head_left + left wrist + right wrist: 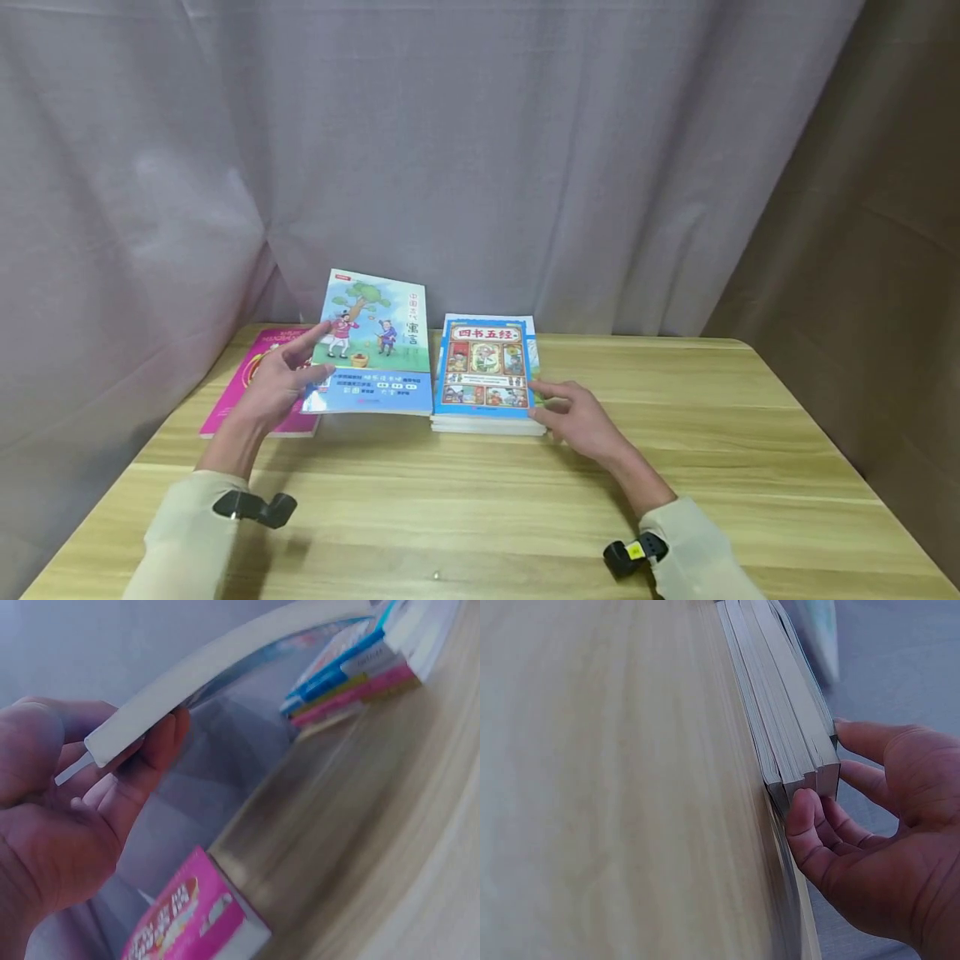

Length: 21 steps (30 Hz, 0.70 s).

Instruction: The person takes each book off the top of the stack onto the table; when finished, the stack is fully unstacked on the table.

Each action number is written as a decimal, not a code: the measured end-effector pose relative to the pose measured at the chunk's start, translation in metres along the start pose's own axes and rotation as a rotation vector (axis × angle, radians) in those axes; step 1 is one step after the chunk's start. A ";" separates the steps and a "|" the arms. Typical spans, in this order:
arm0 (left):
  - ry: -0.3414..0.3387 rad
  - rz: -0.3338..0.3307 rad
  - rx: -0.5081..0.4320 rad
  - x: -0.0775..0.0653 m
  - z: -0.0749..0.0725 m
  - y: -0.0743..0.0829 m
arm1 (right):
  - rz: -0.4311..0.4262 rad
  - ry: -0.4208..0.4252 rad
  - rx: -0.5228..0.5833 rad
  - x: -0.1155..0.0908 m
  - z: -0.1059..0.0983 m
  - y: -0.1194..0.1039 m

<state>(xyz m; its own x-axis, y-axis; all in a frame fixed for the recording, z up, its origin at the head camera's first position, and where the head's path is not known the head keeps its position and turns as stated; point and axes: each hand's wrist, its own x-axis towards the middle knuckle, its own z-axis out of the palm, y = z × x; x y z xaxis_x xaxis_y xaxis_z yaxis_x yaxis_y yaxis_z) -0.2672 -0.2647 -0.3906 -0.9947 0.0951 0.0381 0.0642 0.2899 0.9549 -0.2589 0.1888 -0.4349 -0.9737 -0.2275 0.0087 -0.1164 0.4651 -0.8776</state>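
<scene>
My left hand (273, 379) pinches the left side of a storybook (378, 333) with a tree and two figures on its cover. The book hangs above the tabletop, and its pages bow in the left wrist view (225, 667). Partly under it lies a pink book (232, 406). To the right stands a stack of books (487, 425), topped by a blue-bordered book (486, 367) with several small pictures. My right hand (577, 421) touches the right side of this stack, fingertips (802, 802) against the ends of the books.
The books are on a wooden table (465, 517). A grey curtain (480, 167) hangs right behind its back edge, and more curtain drapes along both sides. A black wrist camera (258, 507) sits on the left sleeve, another camera (633, 554) on the right.
</scene>
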 end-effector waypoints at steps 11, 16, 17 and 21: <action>-0.049 -0.063 -0.002 0.012 0.008 -0.034 | -0.001 -0.005 0.017 -0.002 -0.001 0.000; -0.077 -0.067 0.063 0.018 0.010 -0.035 | -0.001 0.002 0.004 -0.002 0.000 0.000; -0.077 -0.069 0.090 0.020 0.010 -0.035 | 0.001 0.003 0.002 -0.001 0.000 0.000; -0.091 -0.077 0.200 0.027 0.010 -0.032 | 0.005 0.003 0.007 0.000 -0.001 0.000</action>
<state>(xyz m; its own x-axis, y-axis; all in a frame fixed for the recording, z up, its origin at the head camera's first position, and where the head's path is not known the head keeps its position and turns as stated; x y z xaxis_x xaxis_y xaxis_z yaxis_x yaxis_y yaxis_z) -0.2955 -0.2619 -0.4231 -0.9867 0.1481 -0.0675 0.0123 0.4815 0.8764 -0.2587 0.1898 -0.4339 -0.9749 -0.2224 0.0061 -0.1105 0.4605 -0.8808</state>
